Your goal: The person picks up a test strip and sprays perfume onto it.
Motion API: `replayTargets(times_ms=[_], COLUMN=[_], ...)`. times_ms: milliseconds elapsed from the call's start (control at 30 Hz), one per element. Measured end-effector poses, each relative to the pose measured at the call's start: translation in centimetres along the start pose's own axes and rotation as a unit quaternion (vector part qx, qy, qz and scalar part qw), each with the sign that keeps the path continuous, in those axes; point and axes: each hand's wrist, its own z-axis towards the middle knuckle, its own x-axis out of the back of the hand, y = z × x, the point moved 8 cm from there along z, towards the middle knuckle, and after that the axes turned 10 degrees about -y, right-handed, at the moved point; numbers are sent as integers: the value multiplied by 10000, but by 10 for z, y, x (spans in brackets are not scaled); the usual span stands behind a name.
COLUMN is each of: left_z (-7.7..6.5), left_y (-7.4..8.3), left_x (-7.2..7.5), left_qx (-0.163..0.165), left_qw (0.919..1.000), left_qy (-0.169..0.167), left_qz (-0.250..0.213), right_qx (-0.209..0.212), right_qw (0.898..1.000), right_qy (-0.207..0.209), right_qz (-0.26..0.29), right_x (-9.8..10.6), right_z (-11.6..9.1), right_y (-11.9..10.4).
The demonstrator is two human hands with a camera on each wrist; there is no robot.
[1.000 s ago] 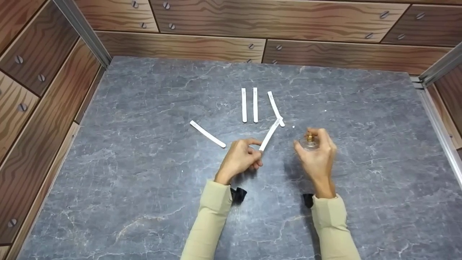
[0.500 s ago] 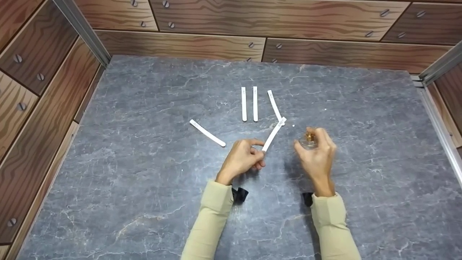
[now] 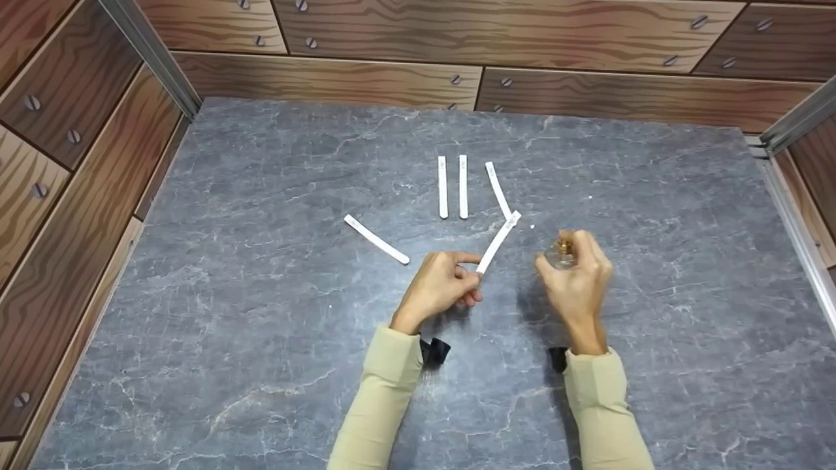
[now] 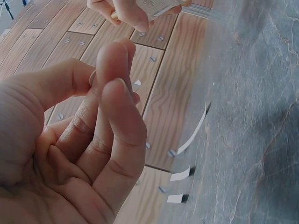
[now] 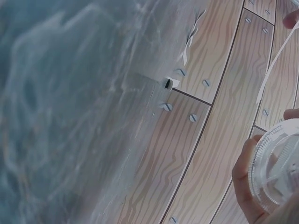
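Observation:
My left hand (image 3: 441, 284) pinches the near end of a slim white perfume test strip (image 3: 498, 243) between finger and thumb. The strip slants up and to the right, and its printed far end overlaps the lower end of another strip (image 3: 498, 189) in the head view. To the right, my right hand (image 3: 578, 277) grips a small glass perfume bottle (image 3: 558, 256) with a gold spray top (image 3: 564, 244). The bottle's ridged clear base (image 5: 261, 170) shows in the right wrist view, with the held strip (image 5: 273, 65) apart from it. My left fingers hide that strip in the left wrist view.
Two strips (image 3: 443, 187) (image 3: 463, 187) lie side by side on the grey marbled table (image 3: 261, 339). Another strip (image 3: 377, 239) lies slanted farther left. Tiny white specks (image 3: 532, 226) dot the surface. Wood-patterned walls (image 3: 379, 32) stand behind and at the sides.
The left hand has shifted slightly right with its strip, whose far end now reaches past the slanted strip's lower end. The right hand stays nearly in place with the bottle.

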Motion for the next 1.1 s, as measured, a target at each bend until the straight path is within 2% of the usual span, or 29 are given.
replayTargets(times_ms=[467,733,1100], left_z=[0,-2,-2], left_y=[0,1,3], left_x=[0,3,3], left_qx=[7,18,-52], left_qw=[10000,10000,10000], left_qy=[-29,0,-24], left_qz=[6,29,51], right_qx=[-137,-439,-292], right_qw=[9998,9988,9993], right_qy=[114,122,86], right_qz=[88,154,195], right_x=[4,4,6], right_z=[0,2,2], right_y=[0,0,-1])
